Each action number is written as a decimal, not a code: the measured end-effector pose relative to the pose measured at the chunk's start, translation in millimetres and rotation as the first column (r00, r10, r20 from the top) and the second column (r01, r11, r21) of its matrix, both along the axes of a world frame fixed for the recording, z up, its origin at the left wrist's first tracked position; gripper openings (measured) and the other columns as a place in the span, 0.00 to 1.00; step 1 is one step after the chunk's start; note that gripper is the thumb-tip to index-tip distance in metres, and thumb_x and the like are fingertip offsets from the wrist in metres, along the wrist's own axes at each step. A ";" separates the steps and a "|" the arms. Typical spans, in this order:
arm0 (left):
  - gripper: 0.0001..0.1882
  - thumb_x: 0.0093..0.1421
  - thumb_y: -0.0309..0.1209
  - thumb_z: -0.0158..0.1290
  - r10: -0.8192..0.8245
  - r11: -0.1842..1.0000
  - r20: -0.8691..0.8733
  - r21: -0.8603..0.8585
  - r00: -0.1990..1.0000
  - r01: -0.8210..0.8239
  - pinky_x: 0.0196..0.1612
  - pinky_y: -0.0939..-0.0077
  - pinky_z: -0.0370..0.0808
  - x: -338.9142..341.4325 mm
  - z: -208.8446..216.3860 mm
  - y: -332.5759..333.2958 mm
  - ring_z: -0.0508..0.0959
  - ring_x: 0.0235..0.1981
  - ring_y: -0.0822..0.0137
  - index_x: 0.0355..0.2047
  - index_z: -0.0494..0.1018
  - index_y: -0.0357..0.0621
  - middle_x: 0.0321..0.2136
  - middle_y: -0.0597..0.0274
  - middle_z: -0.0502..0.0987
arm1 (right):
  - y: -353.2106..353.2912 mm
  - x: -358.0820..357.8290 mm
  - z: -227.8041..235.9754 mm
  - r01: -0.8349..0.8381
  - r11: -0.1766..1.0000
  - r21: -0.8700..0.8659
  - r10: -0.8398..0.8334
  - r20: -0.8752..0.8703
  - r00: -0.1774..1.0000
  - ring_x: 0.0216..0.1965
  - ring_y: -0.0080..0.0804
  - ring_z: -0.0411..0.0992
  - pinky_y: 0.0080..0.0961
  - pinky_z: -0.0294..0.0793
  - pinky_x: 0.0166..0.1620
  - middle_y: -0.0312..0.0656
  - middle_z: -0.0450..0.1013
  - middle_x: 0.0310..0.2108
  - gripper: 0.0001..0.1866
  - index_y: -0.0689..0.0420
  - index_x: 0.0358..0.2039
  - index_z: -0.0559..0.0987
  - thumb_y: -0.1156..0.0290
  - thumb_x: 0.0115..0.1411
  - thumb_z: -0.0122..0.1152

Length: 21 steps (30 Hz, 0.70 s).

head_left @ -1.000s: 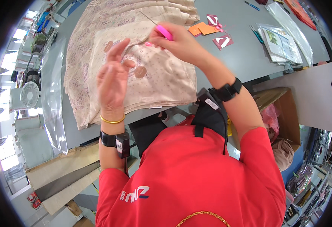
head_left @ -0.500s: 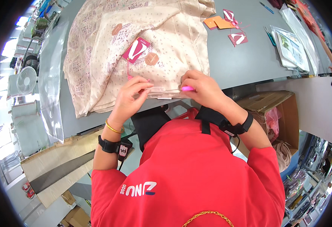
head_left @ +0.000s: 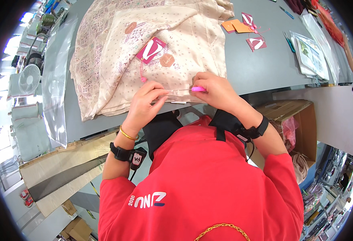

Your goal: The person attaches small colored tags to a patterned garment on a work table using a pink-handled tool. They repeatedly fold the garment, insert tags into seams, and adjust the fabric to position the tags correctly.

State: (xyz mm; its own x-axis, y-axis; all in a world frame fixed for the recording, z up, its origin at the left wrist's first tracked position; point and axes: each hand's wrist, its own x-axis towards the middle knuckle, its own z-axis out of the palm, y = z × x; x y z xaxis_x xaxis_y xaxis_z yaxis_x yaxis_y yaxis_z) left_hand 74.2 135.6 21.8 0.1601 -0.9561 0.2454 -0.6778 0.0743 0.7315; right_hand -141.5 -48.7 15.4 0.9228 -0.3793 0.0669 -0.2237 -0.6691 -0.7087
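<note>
Cream fabric (head_left: 192,48) with a small purple print lies folded on the table in front of me. My left hand (head_left: 144,104) pinches at its near edge, thumb and forefinger together. To the right, my right hand (head_left: 215,91) is closed around a small tool with a bright pink handle (head_left: 198,89), held over the same edge. Its working end is not clear. A small white label (head_left: 179,102) shows under the edge between my hands. On the fabric rests a maroon hang tag (head_left: 151,50) with a pink cord (head_left: 142,74); a brown round patch (head_left: 166,60) is beside it.
Right of the fabric are orange cards (head_left: 240,26), a loose maroon tag (head_left: 256,43), teal-handled snips (head_left: 290,43) and papers in clear plastic (head_left: 311,56). A clear plastic sheet (head_left: 55,80) hangs over the left edge. Below the table stands an open cardboard box (head_left: 283,110).
My right hand and the pink-handled tool have moved up slightly; a thin shaft seen between my hands earlier is hard to make out now. The whole view has shifted a little.
</note>
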 end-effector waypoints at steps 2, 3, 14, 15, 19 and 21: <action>0.07 0.62 0.20 0.64 0.019 1.000 -0.036 -0.001 0.999 -0.019 0.35 0.71 0.78 -0.3 0.4 -0.6 0.80 0.35 0.62 0.40 0.82 0.37 0.37 0.60 0.79 | -3.8 1.5 1.4 0.006 0.999 0.050 -0.004 -0.028 1.000 0.45 0.46 0.77 0.41 0.78 0.46 0.41 0.76 0.39 0.09 0.56 0.38 0.82 0.65 0.64 0.69; 0.07 0.62 0.20 0.64 0.012 1.000 -0.019 -0.018 1.000 -0.012 0.35 0.71 0.79 -0.2 1.1 -0.9 0.80 0.35 0.62 0.40 0.82 0.37 0.37 0.60 0.79 | -6.0 1.6 3.1 0.028 0.996 0.087 -0.019 -0.099 0.995 0.45 0.46 0.77 0.41 0.79 0.46 0.40 0.76 0.39 0.09 0.56 0.39 0.82 0.65 0.64 0.69; 0.06 0.61 0.18 0.63 0.061 0.998 -0.038 -0.015 0.997 -0.061 0.37 0.70 0.80 -1.7 1.4 1.1 0.80 0.36 0.60 0.38 0.80 0.35 0.36 0.58 0.78 | 9.1 17.6 -0.8 -0.050 0.997 -0.061 0.055 0.091 0.994 0.38 0.43 0.77 0.35 0.77 0.40 0.39 0.75 0.36 0.07 0.58 0.35 0.80 0.71 0.61 0.70; 0.06 0.61 0.18 0.63 0.063 0.998 -0.055 -0.012 0.996 -0.064 0.37 0.70 0.80 -1.7 1.7 2.8 0.81 0.36 0.60 0.38 0.80 0.35 0.36 0.58 0.78 | 7.3 17.1 -3.1 -0.041 0.999 -0.005 0.041 0.070 0.997 0.37 0.41 0.77 0.34 0.76 0.40 0.39 0.75 0.35 0.07 0.59 0.35 0.80 0.71 0.61 0.70; 0.06 0.60 0.18 0.63 0.033 0.999 -0.054 -0.021 0.998 -0.034 0.38 0.69 0.80 -2.7 4.6 7.2 0.81 0.36 0.58 0.38 0.81 0.36 0.36 0.57 0.78 | -4.7 11.7 -7.9 -0.002 0.956 0.294 0.020 -0.057 0.998 0.37 0.48 0.77 0.38 0.76 0.41 0.46 0.78 0.34 0.10 0.61 0.33 0.82 0.66 0.64 0.67; 0.07 0.59 0.18 0.64 -0.003 0.998 0.026 -0.055 1.000 0.005 0.39 0.68 0.80 -4.6 6.7 6.9 0.81 0.36 0.56 0.38 0.81 0.36 0.37 0.57 0.78 | -8.6 11.4 -7.5 -0.011 0.940 0.342 0.030 -0.050 0.998 0.36 0.49 0.77 0.39 0.76 0.41 0.47 0.78 0.34 0.12 0.61 0.34 0.82 0.63 0.65 0.67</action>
